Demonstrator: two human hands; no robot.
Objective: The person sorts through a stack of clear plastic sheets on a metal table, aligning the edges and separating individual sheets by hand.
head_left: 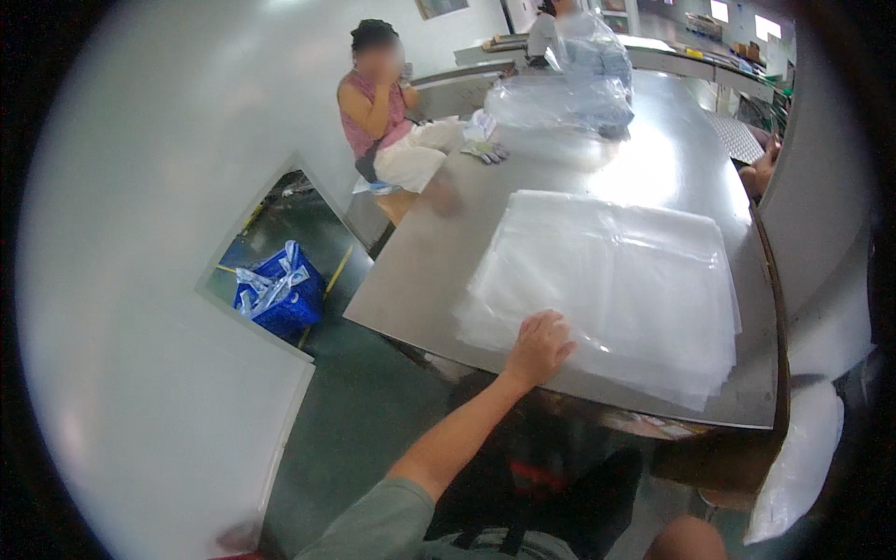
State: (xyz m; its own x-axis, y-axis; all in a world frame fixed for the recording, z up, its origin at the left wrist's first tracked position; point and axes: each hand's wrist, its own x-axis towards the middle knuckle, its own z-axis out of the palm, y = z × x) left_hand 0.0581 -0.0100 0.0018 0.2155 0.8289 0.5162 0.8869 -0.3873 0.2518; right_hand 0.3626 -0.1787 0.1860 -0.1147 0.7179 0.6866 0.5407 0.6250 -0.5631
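Observation:
A stack of clear plastic bags point(644, 289) lies flat on the metal table, its sheets slightly out of line along the near and left sides. My left hand point(541, 349) rests palm down on the near left edge of this stack, fingers a little bent and pointing away from me. I see no bag lifted between the fingers. My right hand is out of view.
The metal table point(420, 271) stretches away from me. Beyond the stack are a grey glove point(484, 151) and a heap of clear plastic point(560, 103). One person point(378, 121) sits at its left side, another stands at the far end. A blue basket point(289, 303) stands on the floor left; white plastic point(803, 457) hangs at right.

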